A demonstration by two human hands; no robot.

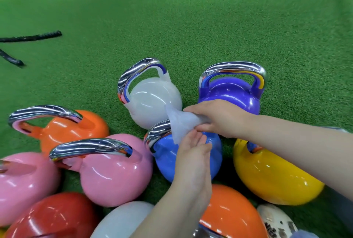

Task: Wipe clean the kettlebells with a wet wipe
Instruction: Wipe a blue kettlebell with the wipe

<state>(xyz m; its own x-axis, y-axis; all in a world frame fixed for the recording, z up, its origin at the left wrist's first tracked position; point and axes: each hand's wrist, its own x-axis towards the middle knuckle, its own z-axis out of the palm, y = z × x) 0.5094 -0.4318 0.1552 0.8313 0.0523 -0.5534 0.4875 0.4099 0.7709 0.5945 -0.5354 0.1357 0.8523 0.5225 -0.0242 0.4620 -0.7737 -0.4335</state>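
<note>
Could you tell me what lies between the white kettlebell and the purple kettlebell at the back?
In the head view, only a bare strip of green turf separates the white kettlebell from the purple kettlebell; lower down, the right hand holds the wipe.

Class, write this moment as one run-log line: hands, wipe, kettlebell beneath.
right hand: grip on wet wipe | left hand: open, fingertips at wipe | both above blue kettlebell | phase: wipe being handled

Right hand (219, 117) pinches wet wipe (181, 125) over blue kettlebell (166, 159)
</note>
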